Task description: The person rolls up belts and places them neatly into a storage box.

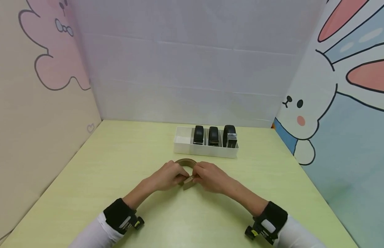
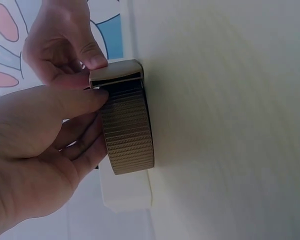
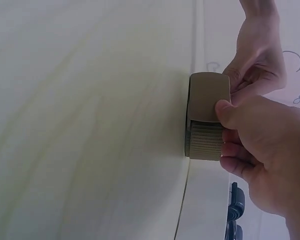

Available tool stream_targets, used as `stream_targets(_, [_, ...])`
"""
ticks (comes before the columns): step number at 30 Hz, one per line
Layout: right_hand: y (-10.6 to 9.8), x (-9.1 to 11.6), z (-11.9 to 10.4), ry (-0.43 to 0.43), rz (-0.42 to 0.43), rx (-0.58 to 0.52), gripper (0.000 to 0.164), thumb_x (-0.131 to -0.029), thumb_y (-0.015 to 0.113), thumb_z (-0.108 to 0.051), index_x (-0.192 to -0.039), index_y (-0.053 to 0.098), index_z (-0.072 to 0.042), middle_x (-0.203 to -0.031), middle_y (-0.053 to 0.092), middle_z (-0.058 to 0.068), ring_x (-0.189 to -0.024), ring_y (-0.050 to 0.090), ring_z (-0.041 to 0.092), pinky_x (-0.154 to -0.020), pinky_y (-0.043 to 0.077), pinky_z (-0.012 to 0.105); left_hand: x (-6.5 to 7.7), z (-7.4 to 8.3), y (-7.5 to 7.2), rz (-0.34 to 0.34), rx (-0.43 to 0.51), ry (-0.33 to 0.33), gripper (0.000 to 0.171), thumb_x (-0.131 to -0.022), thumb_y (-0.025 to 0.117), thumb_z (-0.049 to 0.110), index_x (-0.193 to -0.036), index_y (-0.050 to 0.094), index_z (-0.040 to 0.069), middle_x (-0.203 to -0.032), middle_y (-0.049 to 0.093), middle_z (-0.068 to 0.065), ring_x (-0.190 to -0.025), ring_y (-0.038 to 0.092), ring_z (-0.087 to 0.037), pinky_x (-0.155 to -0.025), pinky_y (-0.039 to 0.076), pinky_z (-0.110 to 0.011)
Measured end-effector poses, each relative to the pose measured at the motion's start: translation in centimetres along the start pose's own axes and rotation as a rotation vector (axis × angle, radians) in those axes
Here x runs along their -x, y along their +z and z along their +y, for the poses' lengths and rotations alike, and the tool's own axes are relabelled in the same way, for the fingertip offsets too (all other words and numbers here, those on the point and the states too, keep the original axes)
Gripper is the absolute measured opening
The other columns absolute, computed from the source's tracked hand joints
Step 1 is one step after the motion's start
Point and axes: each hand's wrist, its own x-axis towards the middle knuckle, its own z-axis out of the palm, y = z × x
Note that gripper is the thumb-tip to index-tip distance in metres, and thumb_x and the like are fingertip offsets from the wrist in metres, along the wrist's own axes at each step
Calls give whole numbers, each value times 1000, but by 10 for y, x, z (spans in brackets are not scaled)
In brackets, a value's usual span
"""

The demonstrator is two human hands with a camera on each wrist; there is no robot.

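A brown ribbed webbing belt (image 1: 186, 161), coiled into a ring, stands on edge close over the table between both hands. Its smooth metal buckle (image 3: 209, 97) faces the person. My left hand (image 1: 169, 176) pinches the belt beside the buckle; in the left wrist view its thumb lies on the upper edge of the ribbed strap (image 2: 128, 135). From the other side my right hand (image 1: 212, 177) grips the belt at the buckle, with the thumb on the buckle's edge in the right wrist view. The fingers hide part of the coil in the head view.
Behind the belt stands a white divided box (image 1: 205, 151). It holds three rolled black belts, one of them a black belt (image 1: 198, 134) with a metal buckle, and its left compartment is bare. Printed walls enclose the pale yellow table (image 1: 86, 193) at the back and sides.
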Motion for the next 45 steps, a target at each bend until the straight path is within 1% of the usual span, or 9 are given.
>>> stream_targets(7, [2,-7,-9,93,-34,-65,16,-98,89,-13,-97,74,-9,-89,76,0,-79,71,11,-74,57,22,3,9,-2,-58,113,-90,24,-98,66,-5,-86,80,9,-65,44,11,-56,32,2,-57,26,-18])
stream_targets(12, [5,-10,-11,103,-29,-120,15,-97,89,-13,-98,75,-8,-90,79,1,-78,74,10,-73,57,20,3,15,2,-28,69,-124,26,-101,82,14,-77,71,16,-61,39,12,-55,33,3,-56,26,-18])
stream_targets(22, [-4,3,5,191,-69,-353,9,-106,77,-10,-114,81,-8,-98,81,0,-83,68,0,-78,64,31,7,13,3,6,10,-127,23,-92,87,3,-80,73,16,-65,41,14,-59,31,2,-57,24,-20])
stream_targets(26, [-6,9,10,319,-11,-354,9,-108,76,-14,-109,83,-7,-93,82,1,-78,69,2,-74,58,23,10,10,-1,9,103,-143,17,-94,85,4,-85,75,15,-67,46,13,-59,34,2,-57,26,-19])
stream_targets(28, [-8,11,12,406,-6,-402,16,-109,75,-20,-107,84,-7,-92,83,4,-77,71,6,-73,57,23,13,9,-5,42,180,-168,7,-96,84,6,-93,82,12,-72,61,13,-62,46,4,-59,36,-18])
stream_targets(32, [-17,12,10,561,-47,-686,31,-113,70,-31,-119,83,-3,-104,85,16,-89,80,26,-82,65,34,15,9,-12,139,377,-248,21,-100,84,13,-121,86,7,-102,86,-1,-84,74,-3,-75,59,-21])
stream_targets(36, [-24,6,4,607,-10,-936,36,-114,69,-29,-134,76,0,-120,82,25,-108,78,47,-98,67,56,14,11,-16,227,543,-295,35,-103,85,18,-136,82,7,-119,87,-10,-101,82,-15,-86,65,-27])
stream_targets(41, [-30,-9,-1,609,129,-922,29,-110,76,-25,-129,79,-4,-118,85,17,-108,79,51,-101,64,64,9,15,-20,313,613,-299,38,-102,85,16,-140,80,8,-124,86,-11,-104,81,-17,-88,64,-25])
stream_targets(45, [-38,-22,1,604,180,-858,24,-109,78,-21,-125,81,-4,-114,86,14,-101,83,42,-97,67,54,4,16,-29,354,622,-300,42,-101,86,13,-142,78,6,-130,84,-14,-109,82,-21,-91,65,-25])
